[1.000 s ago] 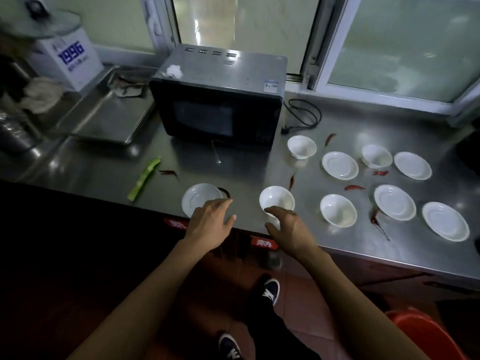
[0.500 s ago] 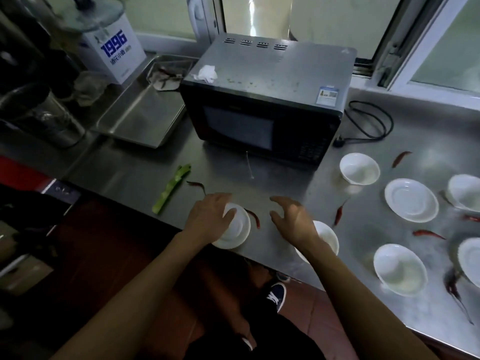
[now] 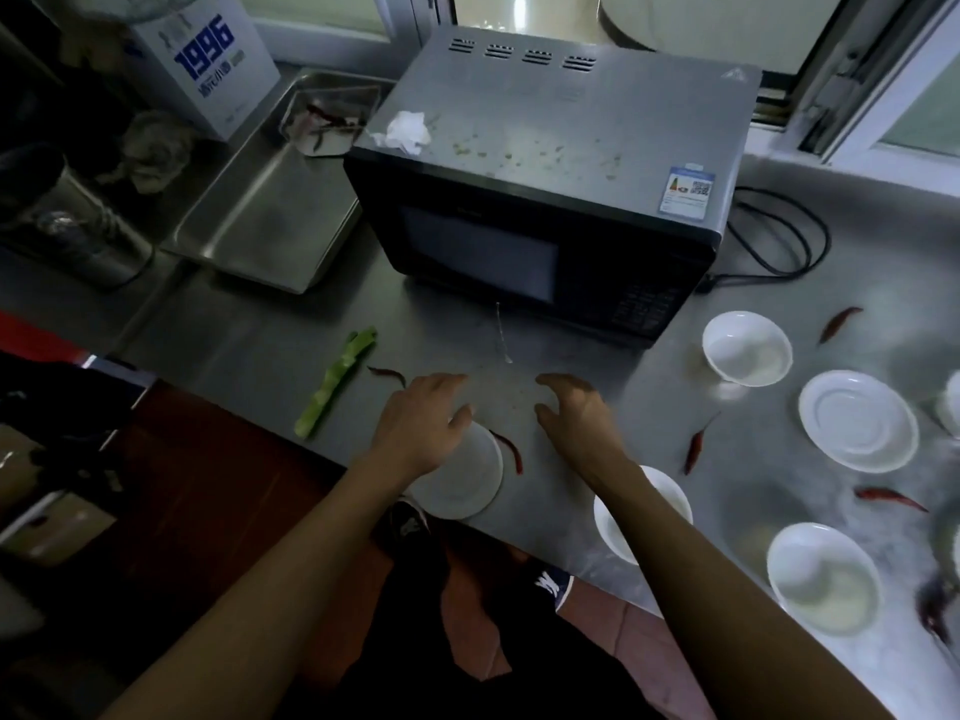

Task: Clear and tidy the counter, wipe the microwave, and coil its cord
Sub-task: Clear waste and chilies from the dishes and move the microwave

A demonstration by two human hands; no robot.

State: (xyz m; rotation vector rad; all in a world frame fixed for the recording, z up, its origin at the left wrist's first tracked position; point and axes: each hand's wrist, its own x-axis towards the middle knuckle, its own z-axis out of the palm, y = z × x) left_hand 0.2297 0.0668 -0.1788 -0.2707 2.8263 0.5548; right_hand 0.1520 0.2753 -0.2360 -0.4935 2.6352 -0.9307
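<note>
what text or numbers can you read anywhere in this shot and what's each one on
"1996": large blue digits on the white box at the back left.
Smaller blue print under those digits: too blurred to read.
Blue-edged sticker on the microwave top, with a coloured chart and a QR-like square: print too small to read.
Control panel on the microwave front: markings too dark to read.
White logo on the dark shoe: not legible.

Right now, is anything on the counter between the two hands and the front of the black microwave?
Almost nothing: between the left hand, the right hand and the black microwave lies bare steel, with only a thin pale sliver.
</note>
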